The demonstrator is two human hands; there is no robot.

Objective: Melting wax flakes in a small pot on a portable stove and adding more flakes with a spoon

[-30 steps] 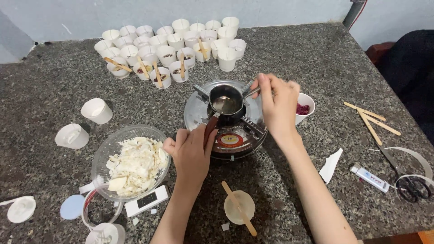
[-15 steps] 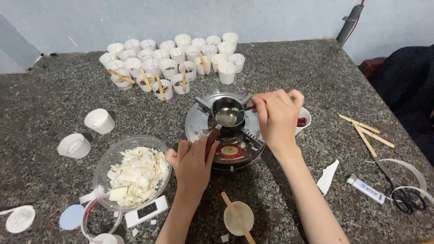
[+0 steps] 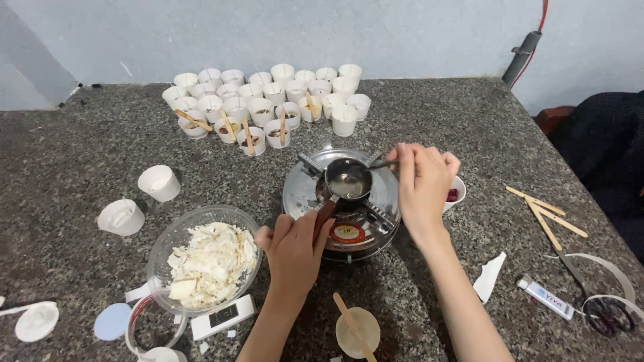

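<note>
A small steel pot (image 3: pixel 347 179) with pale liquid sits on a round silver stove (image 3: pixel 300 189) in the middle of the granite table. My left hand (image 3: pixel 294 251) grips the pot's brown handle (image 3: pixel 325 213) at the near side. My right hand (image 3: pixel 424 184) is closed on a thin metal utensil (image 3: pixel 380 163) that reaches to the pot's right rim. A small white cup with red petals (image 3: pixel 454 194) is mostly hidden behind my right hand.
A clear bowl of white wax flakes (image 3: pixel 204 258) stands at the near left beside a white scale (image 3: pixel 222 316). Several white cups (image 3: pixel 265 100) cluster at the back. Two cups (image 3: pixel 159 182) lie left. Wooden sticks (image 3: pixel 547 211), scissors (image 3: pixel 602 305) and a tube (image 3: pixel 544 297) lie right.
The view has tilted up a little, so everything sits lower in frame. My right hand has shifted slightly right with the utensil. My left hand stays on the handle.
</note>
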